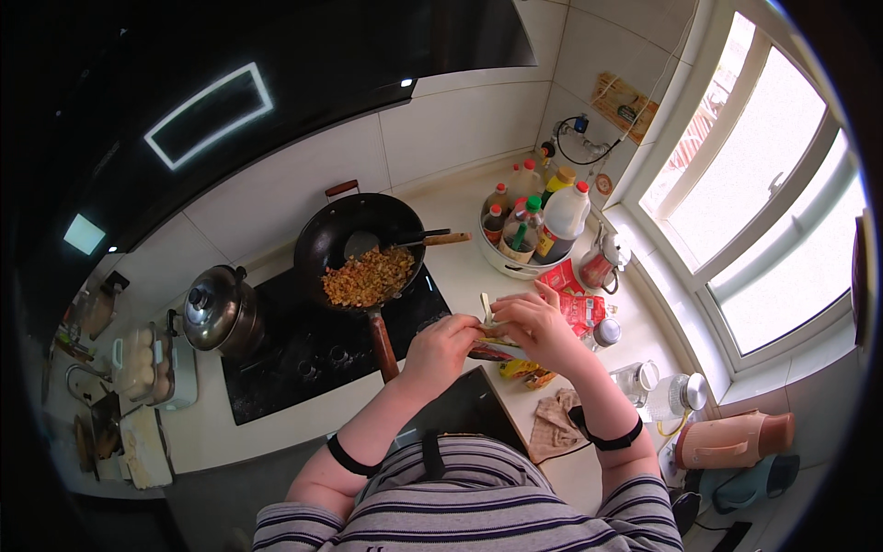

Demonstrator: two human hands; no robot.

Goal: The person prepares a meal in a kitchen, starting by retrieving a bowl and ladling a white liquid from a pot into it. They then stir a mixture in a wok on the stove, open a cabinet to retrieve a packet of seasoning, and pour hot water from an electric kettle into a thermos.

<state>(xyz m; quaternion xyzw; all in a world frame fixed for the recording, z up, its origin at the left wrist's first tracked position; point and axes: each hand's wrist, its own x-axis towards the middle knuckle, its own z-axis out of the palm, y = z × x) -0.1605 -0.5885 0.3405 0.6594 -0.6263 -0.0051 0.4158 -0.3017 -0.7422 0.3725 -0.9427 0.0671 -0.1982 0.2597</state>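
Observation:
Both my hands meet over the counter's front edge, right of the stove. My left hand (441, 353) pinches the rim of a printed plastic packet (493, 350), and my right hand (534, 328) grips its other side. A pale strip or clip (486, 308) sticks up between the fingers; which it is, I cannot tell. Left of my hands, a black wok (324, 241) on the stove holds chopped, browned food (369, 277). A spatula with a wooden handle (447, 239) rests in the wok. A yellow packet (521, 368) lies below my right hand.
Behind stands a white basin (507, 262) of sauce bottles. Red packets (583, 310), a metal-lidded jar (607, 332), glass jugs (666, 397) and a brown cloth (555, 421) sit at the right. A lidded steel pot (221, 310) is left of the wok, whose handle (383, 345) points towards me.

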